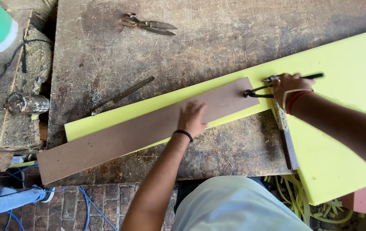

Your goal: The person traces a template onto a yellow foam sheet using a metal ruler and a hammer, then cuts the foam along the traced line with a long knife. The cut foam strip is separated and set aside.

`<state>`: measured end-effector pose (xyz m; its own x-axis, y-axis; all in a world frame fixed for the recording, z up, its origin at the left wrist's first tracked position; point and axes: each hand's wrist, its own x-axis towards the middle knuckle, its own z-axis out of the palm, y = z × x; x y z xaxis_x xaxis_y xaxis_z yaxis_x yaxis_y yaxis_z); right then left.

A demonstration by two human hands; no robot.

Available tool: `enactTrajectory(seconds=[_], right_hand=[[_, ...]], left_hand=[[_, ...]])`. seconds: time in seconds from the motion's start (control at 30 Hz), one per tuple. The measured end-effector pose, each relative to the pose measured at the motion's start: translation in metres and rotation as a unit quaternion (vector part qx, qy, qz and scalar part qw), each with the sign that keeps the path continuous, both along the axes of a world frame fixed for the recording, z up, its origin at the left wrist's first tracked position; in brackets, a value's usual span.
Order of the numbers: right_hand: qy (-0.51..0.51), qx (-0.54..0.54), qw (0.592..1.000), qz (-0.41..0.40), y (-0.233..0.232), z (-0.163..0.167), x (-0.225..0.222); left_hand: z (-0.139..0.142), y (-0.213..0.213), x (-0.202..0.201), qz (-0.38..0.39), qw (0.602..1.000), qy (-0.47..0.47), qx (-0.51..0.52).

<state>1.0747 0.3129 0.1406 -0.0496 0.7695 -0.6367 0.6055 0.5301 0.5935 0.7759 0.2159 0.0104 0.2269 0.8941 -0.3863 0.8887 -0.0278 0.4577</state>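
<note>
Board pinned on foam, shears at its right end.

Brown board (140, 128) lies on yellow foam sheet (345, 64), long axis rising left to right. Left hand (191, 119) presses flat, fingers spread, on the board's right half. Just past the board's right end, right hand (290, 85) grips black shears (260, 90), tips touching that end; the right hand is nearer it.

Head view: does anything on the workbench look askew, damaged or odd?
Nothing is spilled or broken. The brown board lies slanted across the yellow foam sheet, its lower end jutting past the bench edge. Foam offcuts litter the floor below. The bench top is heavily scratched.
</note>
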Motion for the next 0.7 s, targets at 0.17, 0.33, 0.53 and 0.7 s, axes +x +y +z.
enactTrajectory(seconds=[0.17, 0.33, 0.53, 0.7], right_hand=[[-0.010, 0.120, 0.983, 0.135, -0.008, -0.006, -0.024], [0.065, 0.124, 0.984, 0.109, 0.011, -0.015, -0.019], [0.142, -0.041, 0.963, -0.227, 0.032, -0.064, 0.063], [0.500, -0.102, 0.581, -0.634, -0.055, -0.136, 0.101]], left_hand=[[-0.008, 0.000, -0.015, -0.014, 0.992, 0.126, 0.001], [-0.022, 0.004, -0.013, -0.010, 0.987, 0.160, -0.020], [-0.032, 0.017, -0.029, -0.036, 0.990, 0.131, 0.023], [-0.014, 0.020, -0.038, -0.026, 0.983, 0.178, -0.027]])
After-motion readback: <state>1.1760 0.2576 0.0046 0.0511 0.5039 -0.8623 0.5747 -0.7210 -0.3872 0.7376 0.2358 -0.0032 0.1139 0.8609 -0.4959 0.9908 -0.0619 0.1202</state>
